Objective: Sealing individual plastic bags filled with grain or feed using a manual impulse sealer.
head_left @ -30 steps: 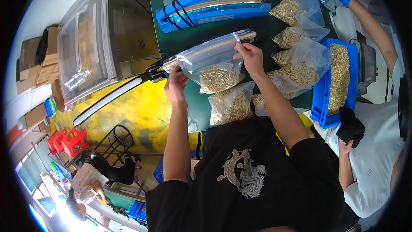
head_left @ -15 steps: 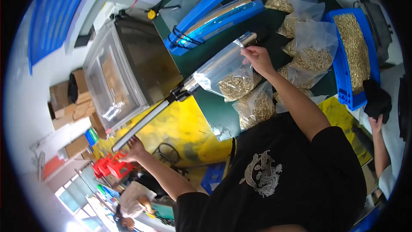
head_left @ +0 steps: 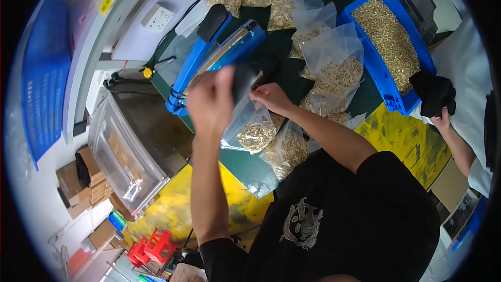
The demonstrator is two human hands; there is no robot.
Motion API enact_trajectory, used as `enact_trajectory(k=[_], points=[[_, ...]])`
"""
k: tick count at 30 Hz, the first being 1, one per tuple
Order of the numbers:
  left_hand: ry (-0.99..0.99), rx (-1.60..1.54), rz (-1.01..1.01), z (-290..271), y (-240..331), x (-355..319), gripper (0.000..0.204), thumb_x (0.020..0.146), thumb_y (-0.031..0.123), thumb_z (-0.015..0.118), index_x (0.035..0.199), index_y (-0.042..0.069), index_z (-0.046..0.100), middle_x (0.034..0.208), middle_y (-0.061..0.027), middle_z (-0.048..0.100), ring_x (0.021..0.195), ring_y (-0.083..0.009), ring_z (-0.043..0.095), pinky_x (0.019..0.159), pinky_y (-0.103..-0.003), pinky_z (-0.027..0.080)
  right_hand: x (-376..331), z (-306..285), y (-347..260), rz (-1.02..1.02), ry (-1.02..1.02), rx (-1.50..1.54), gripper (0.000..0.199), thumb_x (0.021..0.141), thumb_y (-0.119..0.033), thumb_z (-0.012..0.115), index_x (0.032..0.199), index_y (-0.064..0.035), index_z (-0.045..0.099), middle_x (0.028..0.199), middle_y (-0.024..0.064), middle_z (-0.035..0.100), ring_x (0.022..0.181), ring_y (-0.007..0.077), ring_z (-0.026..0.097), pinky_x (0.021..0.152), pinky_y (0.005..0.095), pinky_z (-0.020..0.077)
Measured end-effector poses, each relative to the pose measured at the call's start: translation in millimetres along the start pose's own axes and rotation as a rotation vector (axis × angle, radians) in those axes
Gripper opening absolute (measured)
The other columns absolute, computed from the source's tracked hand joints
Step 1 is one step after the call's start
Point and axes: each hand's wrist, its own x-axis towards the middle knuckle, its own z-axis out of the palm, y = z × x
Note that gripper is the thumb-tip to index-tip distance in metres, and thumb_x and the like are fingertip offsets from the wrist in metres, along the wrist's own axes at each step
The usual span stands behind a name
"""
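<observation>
A clear plastic bag (head_left: 257, 133) of small tan rod-shaped pieces lies on the green table. My right hand (head_left: 271, 97) pinches the upper edge of this bag. Close to the camera, my left hand (head_left: 210, 99) is raised left of the bag, smeared by motion. Its fingers cannot be made out clearly. A dark, blurred part (head_left: 247, 79) shows beside it, above the bag's mouth; what it is I cannot tell. Most of the long bar sealer under my left hand is hidden.
Several filled bags (head_left: 334, 75) lie along the table. A blue bin (head_left: 392, 105) of tan pieces stands at right, near another person's hand (head_left: 441, 120) with dark cloth. Behind my left hand is a blue sealer (head_left: 201, 47); a clear-fronted box (head_left: 125, 151) stands at left.
My left hand has left the far end of the long metal bar and come up and right, over the table. That raised bar is out of sight. My right hand still holds the bag.
</observation>
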Motion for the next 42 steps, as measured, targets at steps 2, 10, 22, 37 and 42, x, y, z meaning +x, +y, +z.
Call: enact_trajectory(k=[2, 10, 22, 37, 42], points=[[-0.231, 0.365, -0.085, 47.7, -0.3, 26.0, 0.048, 0.088, 0.046, 0.055, 0.071, 0.002, 0.063, 0.066, -0.0166, 0.06, 0.071, -0.0352, 0.059, 0.067, -0.039, 0.046, -1.9, -1.4, -4.9, 0.073, -0.005, 0.012, 0.027, 0.089, -0.023, 0.061, 0.084, 0.0032, 0.066, 0.074, 0.0066, 0.066, 0.061, 0.0124, 0.063, 0.056, 0.0241, 0.0463], [-0.096, 0.406, 0.19, 115.3, -43.2, 42.4, 0.048, 0.086, 0.051, 0.055, 0.066, 0.008, 0.06, 0.07, -0.011, 0.063, 0.072, -0.0325, 0.062, 0.064, -0.041, 0.047, 0.5, -4.3, 14.6, -0.072, 0.002, 0.133, 0.019, 0.083, -0.019, 0.068, 0.083, 0.0008, 0.066, 0.071, 0.0064, 0.065, 0.066, 0.0108, 0.061, 0.06, 0.0259, 0.0476], [-0.044, 0.252, 0.365, 119.5, -51.2, 36.7, 0.029, 0.081, 0.034, 0.063, 0.066, 0.01, 0.057, 0.068, -0.007, 0.056, 0.069, -0.0264, 0.058, 0.063, -0.038, 0.046, -5.3, -15.8, -22.3, 0.235, -0.233, 0.017, 0.041, 0.07, -0.015, 0.079, 0.103, 0.0032, 0.063, 0.096, 0.0119, 0.068, 0.09, 0.0157, 0.063, 0.081, 0.0277, 0.0483], [-0.161, 0.161, 0.2, 114.7, -54.2, 37.4, 0.037, 0.077, 0.043, 0.07, 0.073, 0.006, 0.064, 0.075, -0.007, 0.065, 0.072, -0.0266, 0.062, 0.065, -0.036, 0.048, -0.6, -21.0, -16.3, 0.238, -0.261, -0.231, 0.036, 0.072, -0.027, 0.077, 0.09, 0.0023, 0.066, 0.085, 0.0118, 0.069, 0.079, 0.017, 0.064, 0.073, 0.0281, 0.0471], [-0.135, 0.121, 0.144, 116.3, -55.8, 37.3, 0.039, 0.073, 0.045, 0.071, 0.067, 0.008, 0.059, 0.069, -0.0017, 0.059, 0.07, -0.0225, 0.059, 0.066, -0.036, 0.045, -9.9, -20.4, -26.3, 0.315, -0.272, -0.146, 0.037, 0.075, -0.024, 0.076, 0.099, 0.0027, 0.066, 0.087, 0.0105, 0.069, 0.078, 0.0137, 0.064, 0.072, 0.027, 0.0478]])
